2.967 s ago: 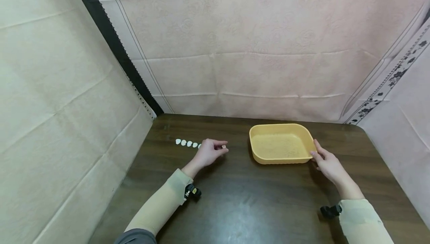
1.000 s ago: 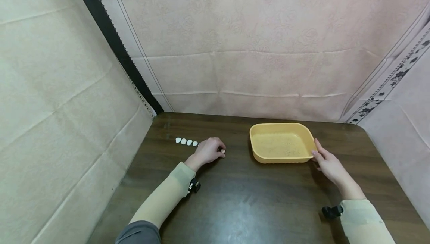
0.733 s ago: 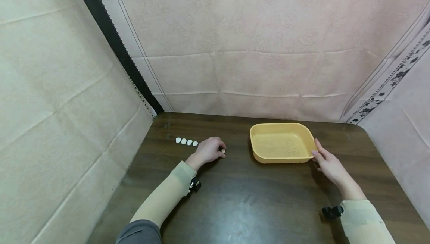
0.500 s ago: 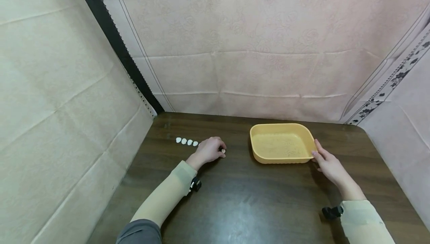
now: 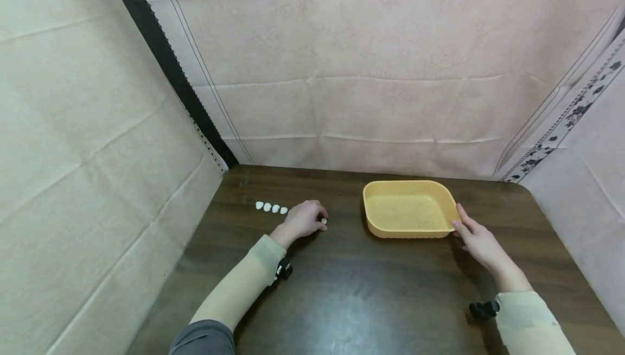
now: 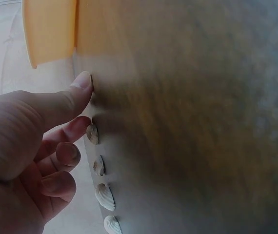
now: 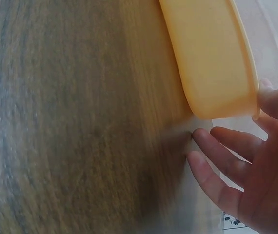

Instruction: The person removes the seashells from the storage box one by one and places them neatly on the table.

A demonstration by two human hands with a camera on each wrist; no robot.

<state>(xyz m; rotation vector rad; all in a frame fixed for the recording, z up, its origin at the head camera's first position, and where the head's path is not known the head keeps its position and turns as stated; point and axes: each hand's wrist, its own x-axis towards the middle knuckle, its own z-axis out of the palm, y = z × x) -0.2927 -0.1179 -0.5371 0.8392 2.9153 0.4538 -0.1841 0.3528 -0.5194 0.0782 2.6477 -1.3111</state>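
Note:
My left hand (image 5: pixel 303 218) reaches low over the wooden table, thumb and index finger around a small pale seashell (image 5: pixel 324 221). In the left wrist view that pinched shell is hidden behind the fingertips, and the other fingers are curled. A row of ribbed shells (image 6: pixel 105 197) lies beside and below the index fingertip; in the head view several pale shells (image 5: pixel 275 208) stretch out left of the hand. My right hand (image 5: pixel 476 238) pinches the near right corner of a yellow plastic tray (image 7: pixel 217 58) by its rim, while its other fingers spread below the rim.
The dark brown wooden table (image 5: pixel 351 290) reaches back to a hanging pale cloth (image 5: pixel 390 73). More pale cloth (image 5: pixel 88 181) closes off the left side, and a flower-bordered cloth (image 5: pixel 576 111) hangs at the right.
Since three seconds ago, my left hand has lowered slightly toward the table with the shell and its fingers have curled more. Over the last second both hands and the tray stay nearly still.

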